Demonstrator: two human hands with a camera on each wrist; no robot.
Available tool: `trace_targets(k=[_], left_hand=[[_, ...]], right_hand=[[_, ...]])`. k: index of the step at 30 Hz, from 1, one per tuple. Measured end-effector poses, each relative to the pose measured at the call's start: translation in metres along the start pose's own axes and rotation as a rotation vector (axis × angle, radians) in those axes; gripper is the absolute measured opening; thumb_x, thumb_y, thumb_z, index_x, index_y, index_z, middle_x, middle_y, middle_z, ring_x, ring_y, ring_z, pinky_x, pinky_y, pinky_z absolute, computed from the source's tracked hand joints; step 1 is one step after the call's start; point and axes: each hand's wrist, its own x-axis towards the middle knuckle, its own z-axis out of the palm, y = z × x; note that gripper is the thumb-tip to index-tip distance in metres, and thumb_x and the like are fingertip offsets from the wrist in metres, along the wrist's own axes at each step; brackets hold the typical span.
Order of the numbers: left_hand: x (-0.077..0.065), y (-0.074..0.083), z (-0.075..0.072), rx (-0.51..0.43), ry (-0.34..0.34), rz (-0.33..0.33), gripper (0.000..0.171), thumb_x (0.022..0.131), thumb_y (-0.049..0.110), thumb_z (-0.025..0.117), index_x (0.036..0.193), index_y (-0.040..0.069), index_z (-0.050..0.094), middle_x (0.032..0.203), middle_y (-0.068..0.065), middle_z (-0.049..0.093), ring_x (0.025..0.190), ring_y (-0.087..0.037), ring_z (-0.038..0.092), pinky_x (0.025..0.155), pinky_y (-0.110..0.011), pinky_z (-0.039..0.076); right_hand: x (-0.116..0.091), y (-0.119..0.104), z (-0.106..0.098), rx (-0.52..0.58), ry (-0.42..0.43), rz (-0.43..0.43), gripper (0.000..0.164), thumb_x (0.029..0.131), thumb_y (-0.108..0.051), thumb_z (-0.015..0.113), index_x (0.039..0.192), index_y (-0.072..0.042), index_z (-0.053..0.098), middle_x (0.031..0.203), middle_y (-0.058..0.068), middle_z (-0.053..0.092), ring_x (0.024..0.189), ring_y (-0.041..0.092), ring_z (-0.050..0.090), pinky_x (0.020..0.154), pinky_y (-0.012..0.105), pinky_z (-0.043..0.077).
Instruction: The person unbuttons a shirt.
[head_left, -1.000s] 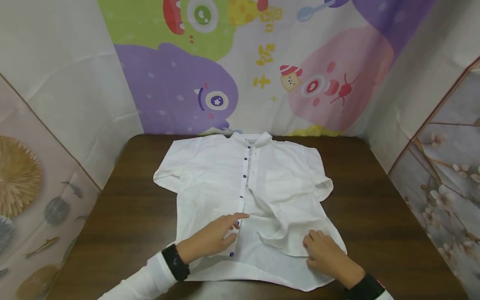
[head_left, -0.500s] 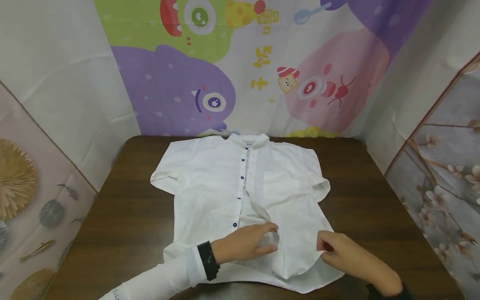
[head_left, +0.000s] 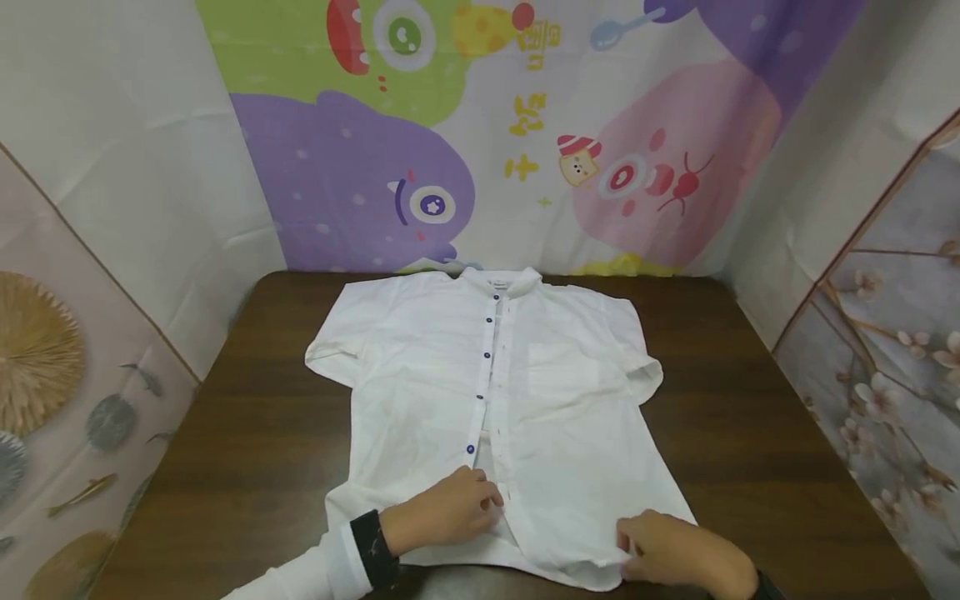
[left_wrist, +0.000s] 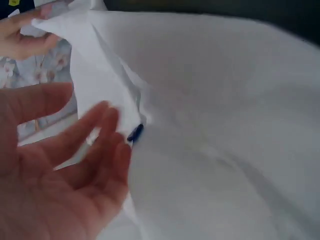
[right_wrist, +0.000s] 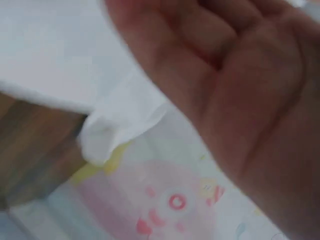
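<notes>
A white short-sleeved shirt (head_left: 420,367) lies spread front up, collar at the far side, blue buttons down one front edge. My left hand (head_left: 453,508) is over the lower front opening; in the left wrist view its fingers (left_wrist: 90,145) are loosely bent beside a blue button (left_wrist: 135,133), with no cloth between them and the thumb. My right hand (head_left: 667,550) pinches the bottom hem of the right front panel (head_left: 577,475), and the left wrist view shows that pinch at the cloth's corner. In the right wrist view the palm (right_wrist: 260,90) hides the fingertips.
The shirt lies on a dark brown wooden table (head_left: 255,450). Behind it hangs a cartoon-printed cloth (head_left: 510,217). Patterned panels stand at the left and right sides.
The right front panel, folded and rumpled before, now lies flatter with its edge near the button side. My right hand has drawn its hem nearer; my left hand has moved back left off the panel.
</notes>
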Motion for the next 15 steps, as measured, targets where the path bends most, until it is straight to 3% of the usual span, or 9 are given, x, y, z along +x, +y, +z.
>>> trace_targets(k=[3, 7, 11, 15], left_hand=[[-0.017, -0.004, -0.009, 0.036, 0.096, -0.046, 0.013, 0.081, 0.018, 0.065, 0.094, 0.015, 0.064, 0.084, 0.006, 0.052, 0.074, -0.007, 0.039, 0.064, -0.019, 0.036], [-0.046, -0.013, -0.019, 0.126, 0.184, -0.157, 0.022, 0.072, 0.022, 0.072, 0.084, 0.015, 0.055, 0.08, 0.004, 0.046, 0.073, -0.012, 0.037, 0.063, -0.025, 0.031], [-0.074, -0.025, -0.016, 0.21, 0.251, -0.254, 0.033, 0.064, 0.026, 0.079, 0.077, 0.015, 0.05, 0.074, 0.005, 0.041, 0.07, -0.013, 0.037, 0.061, -0.026, 0.029], [-0.092, -0.03, -0.009, 0.198, 0.333, -0.294, 0.031, 0.064, 0.022, 0.078, 0.071, 0.017, 0.048, 0.063, 0.009, 0.041, 0.063, -0.009, 0.037, 0.061, -0.026, 0.03]], right_hand=[[0.02, -0.02, -0.001, -0.032, 0.05, -0.114, 0.016, 0.084, -0.025, 0.066, 0.092, -0.013, 0.059, 0.077, -0.009, 0.054, 0.064, 0.001, 0.047, 0.058, 0.022, 0.042], [0.048, -0.05, 0.006, 0.019, 0.039, -0.214, 0.028, 0.087, -0.03, 0.063, 0.105, -0.009, 0.061, 0.09, -0.004, 0.057, 0.077, 0.004, 0.051, 0.068, 0.022, 0.045], [0.079, -0.072, 0.028, 0.128, -0.013, -0.219, 0.031, 0.091, -0.032, 0.057, 0.104, -0.005, 0.065, 0.083, -0.004, 0.061, 0.072, 0.0, 0.051, 0.065, 0.019, 0.045], [0.108, -0.085, 0.055, 0.184, 0.023, -0.13, 0.038, 0.091, -0.038, 0.056, 0.102, -0.003, 0.066, 0.069, -0.004, 0.059, 0.061, -0.001, 0.049, 0.059, 0.019, 0.043]])
